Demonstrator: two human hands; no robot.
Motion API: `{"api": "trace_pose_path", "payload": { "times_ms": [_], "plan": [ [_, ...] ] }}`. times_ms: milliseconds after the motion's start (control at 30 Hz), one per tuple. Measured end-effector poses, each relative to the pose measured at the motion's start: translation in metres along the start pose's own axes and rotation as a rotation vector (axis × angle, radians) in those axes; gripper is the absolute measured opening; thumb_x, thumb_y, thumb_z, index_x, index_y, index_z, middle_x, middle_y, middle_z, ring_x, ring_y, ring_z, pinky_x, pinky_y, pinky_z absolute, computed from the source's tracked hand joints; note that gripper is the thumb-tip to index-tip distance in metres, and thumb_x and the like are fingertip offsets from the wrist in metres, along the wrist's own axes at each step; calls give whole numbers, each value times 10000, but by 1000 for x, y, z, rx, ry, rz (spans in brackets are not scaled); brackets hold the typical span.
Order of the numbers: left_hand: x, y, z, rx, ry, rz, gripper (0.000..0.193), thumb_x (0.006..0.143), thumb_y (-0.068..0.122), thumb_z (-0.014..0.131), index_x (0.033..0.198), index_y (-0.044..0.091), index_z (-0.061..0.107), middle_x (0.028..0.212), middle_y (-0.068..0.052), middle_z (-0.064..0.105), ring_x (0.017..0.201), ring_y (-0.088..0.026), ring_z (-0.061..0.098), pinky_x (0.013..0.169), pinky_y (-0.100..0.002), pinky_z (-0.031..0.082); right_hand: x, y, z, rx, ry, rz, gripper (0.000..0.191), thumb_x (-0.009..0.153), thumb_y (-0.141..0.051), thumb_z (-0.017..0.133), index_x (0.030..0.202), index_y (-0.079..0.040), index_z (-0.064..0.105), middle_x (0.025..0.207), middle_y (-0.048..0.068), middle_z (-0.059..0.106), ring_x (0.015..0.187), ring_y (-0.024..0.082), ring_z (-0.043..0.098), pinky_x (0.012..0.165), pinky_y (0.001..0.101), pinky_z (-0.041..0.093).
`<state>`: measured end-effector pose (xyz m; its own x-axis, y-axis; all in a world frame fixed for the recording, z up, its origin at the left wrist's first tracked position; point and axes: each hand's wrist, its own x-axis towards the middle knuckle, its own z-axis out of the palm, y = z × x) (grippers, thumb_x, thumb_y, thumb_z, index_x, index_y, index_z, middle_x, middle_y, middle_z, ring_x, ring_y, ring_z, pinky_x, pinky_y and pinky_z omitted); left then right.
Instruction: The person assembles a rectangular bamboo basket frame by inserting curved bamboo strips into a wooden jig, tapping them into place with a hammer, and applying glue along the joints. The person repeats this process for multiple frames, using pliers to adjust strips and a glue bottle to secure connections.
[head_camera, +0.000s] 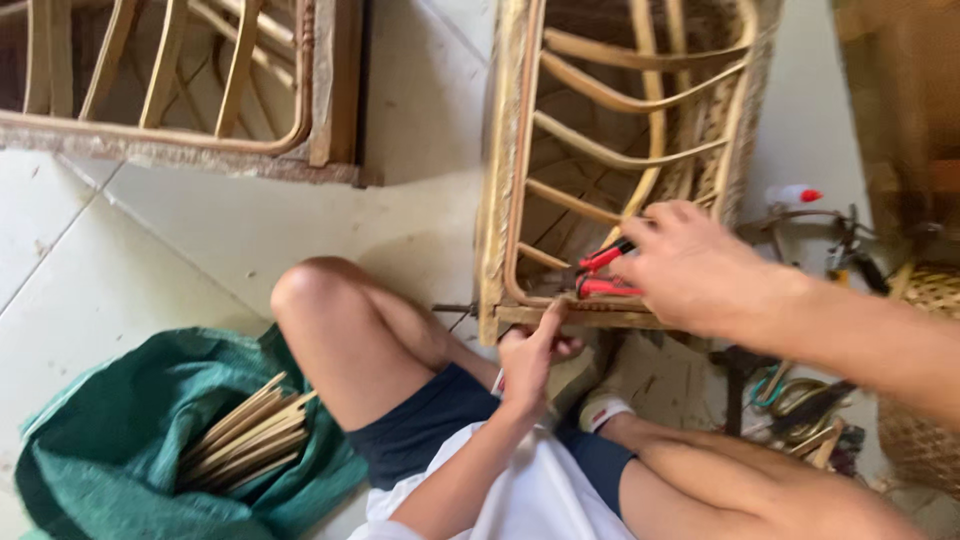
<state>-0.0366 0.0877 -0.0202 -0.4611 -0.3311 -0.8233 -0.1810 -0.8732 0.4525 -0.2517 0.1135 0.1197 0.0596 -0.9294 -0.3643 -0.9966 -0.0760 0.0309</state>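
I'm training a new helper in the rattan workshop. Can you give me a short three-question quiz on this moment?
1. True or false: the right hand holds red-handled pliers against the rattan frame.
2. What does the left hand touch? A) the green bag B) the frame's lower wooden rail C) the white bottle
3. Fill in: the bundle of thin cane strips lies on a ______ cloth bag.

Key: 1 true; 2 B; 3 green.
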Motion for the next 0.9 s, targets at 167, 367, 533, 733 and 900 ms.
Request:
{"api": "trace_pose_path", "payload": {
  "times_ms": [167,367,533,733,900],
  "plan": [
    [-13,48,-28,399,-401,217,200,939,195,719,943,-3,747,843,-43,758,751,-101,697,702,-261,574,-14,74,-3,841,-333,506,495,846,-171,626,1332,-195,715,1191,90,680,1014,211,649,887,405,496],
    [137,188,36,398,-94,918,286,991,186,676,1195,1,751,1094,-112,782,952,-135,735,852,-277,606,37,123,-9,1477,-314,824,506,876,-213,564,1367,-131,653,1079,42,707,939,120,631,796,327,479],
    [220,236,96,347,-408,747,501,955,84,749,1411,-41,584,1289,-141,729,1159,-203,692,987,-330,568,84,141,-7,1469,-426,858,513,875,-293,536,1349,-149,669,989,81,630,884,153,642,809,341,551],
    [236,244,89,360,-515,628,667,875,94,798,1471,-21,519,1336,-125,689,1252,-215,655,1027,-326,573,109,167,-21,1190,-624,860,493,919,-341,576,1366,-184,715,943,121,526,851,221,669,819,387,551],
    [237,253,89,603,-414,674,687,854,153,851,1434,-35,535,1364,-156,671,1262,-244,654,1021,-345,572,124,184,-42,889,-664,745,457,864,-372,605,1267,-211,749,1017,-37,722,889,98,625,791,296,462]
  ]
}}
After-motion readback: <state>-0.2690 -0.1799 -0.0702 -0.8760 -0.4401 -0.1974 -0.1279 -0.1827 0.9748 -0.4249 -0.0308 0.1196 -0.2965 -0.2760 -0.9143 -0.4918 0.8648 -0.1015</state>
